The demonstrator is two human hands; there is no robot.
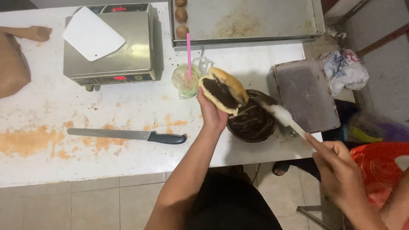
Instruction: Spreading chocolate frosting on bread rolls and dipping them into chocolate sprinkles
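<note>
here both hands grip: left hand [211, 114] a filled bun [223, 90], right hand [338, 170] a blurred spatula [284, 117] over the chocolate bowl [251, 121].

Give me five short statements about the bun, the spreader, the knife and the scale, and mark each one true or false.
1. The left hand holds a split bun with dark filling. True.
2. The right hand holds the knife. False: it holds a white spreader; the knife lies on the table.
3. A white scraper rests on the scale. True.
4. The bowl of dark filling sits on the scale. False: it sits on the table.
5. The tray is full of buns. False: only three dough balls show.
</note>
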